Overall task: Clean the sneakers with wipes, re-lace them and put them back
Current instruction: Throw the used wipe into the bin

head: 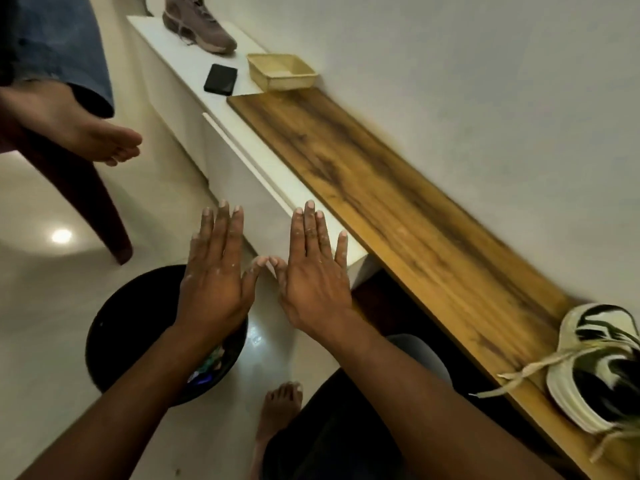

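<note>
Left hand (213, 275) and right hand (315, 271): flat, fingers straight, holding nothing, thumb tips touching. Black-and-white sneaker (599, 368): well right of right hand, on wooden board (398, 216), laces loose. Brown sneaker (197, 24): far ahead on white ledge (173, 57). Black bin (117, 317): beneath left hand.

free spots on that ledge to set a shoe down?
The long wood plank is bare from the beige tray down to the white-and-black sneaker. The far white shelf is crowded: brown sneaker, black case, tray. Both hands are empty.
</note>
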Tool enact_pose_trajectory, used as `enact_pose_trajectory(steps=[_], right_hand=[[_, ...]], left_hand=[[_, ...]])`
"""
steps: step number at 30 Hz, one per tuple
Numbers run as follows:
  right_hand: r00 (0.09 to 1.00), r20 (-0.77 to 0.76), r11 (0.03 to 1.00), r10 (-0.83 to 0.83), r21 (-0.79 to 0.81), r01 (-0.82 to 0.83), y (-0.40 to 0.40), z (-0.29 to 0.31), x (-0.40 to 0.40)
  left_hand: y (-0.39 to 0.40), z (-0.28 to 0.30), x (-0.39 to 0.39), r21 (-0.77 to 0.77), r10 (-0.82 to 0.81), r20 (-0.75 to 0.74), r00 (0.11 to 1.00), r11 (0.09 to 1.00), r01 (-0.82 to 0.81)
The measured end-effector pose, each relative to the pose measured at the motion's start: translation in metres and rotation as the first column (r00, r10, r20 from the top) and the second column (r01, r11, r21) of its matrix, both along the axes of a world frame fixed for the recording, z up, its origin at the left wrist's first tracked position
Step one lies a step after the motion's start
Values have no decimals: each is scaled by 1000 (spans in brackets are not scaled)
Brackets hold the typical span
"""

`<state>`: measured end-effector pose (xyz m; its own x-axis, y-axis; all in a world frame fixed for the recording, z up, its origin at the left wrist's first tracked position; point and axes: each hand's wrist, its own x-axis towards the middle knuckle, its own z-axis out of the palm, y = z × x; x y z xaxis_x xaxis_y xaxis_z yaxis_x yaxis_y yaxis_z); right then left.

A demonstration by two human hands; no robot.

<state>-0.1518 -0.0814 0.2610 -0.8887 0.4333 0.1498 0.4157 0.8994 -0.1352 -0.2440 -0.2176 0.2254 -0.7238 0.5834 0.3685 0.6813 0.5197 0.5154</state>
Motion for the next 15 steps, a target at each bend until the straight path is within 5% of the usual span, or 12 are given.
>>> enact_pose_trajectory(steps=[15], right_hand=[[916,-253,920,-311,162,358,121,94,97]], left_hand=[[160,99,53,100,-223,-269,937,961,257]])
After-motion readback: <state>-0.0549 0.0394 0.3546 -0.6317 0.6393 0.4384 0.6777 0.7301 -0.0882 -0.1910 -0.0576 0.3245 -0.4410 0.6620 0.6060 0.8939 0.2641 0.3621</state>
